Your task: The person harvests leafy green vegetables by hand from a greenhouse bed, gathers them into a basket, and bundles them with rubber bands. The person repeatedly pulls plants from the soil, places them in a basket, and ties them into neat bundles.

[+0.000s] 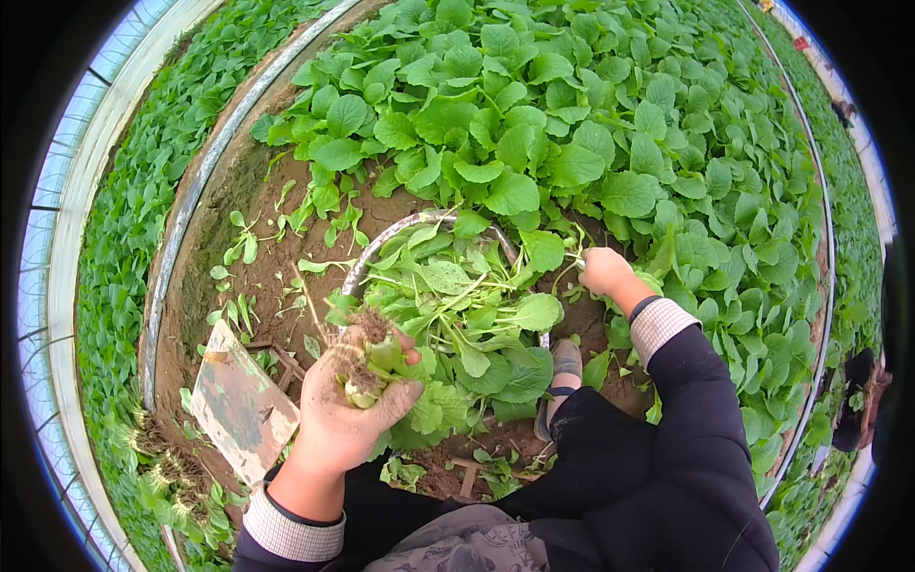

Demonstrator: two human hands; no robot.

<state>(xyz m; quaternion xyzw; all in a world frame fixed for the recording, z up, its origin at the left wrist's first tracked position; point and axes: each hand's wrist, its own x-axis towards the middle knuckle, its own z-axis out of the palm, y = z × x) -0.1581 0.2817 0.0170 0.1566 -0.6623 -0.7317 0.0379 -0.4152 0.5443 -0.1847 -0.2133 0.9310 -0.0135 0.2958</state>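
Note:
My left hand (350, 407) is closed around a bunch of leafy green plants (379, 361), whose soil-covered roots point up and whose leaves hang to the right. A round tub (382, 239), heaped with loose green leaves (465, 300), stands on the soil between my hands. Right of the tub, my right hand (606, 272) is closed at the edge of the standing leafy crop (515, 143). Its fingers seem to grip a small light-coloured thing at the plant stems, which I cannot make out clearly.
A worn, flat board (245, 404) lies at the left, near a small wooden frame (282, 365). Uprooted plants (171, 472) are piled at lower left. A pale hose or pipe (182, 214) curves along the bed. My shoe (567, 357) is beside the tub. Another person (858, 400) is partly visible at far right.

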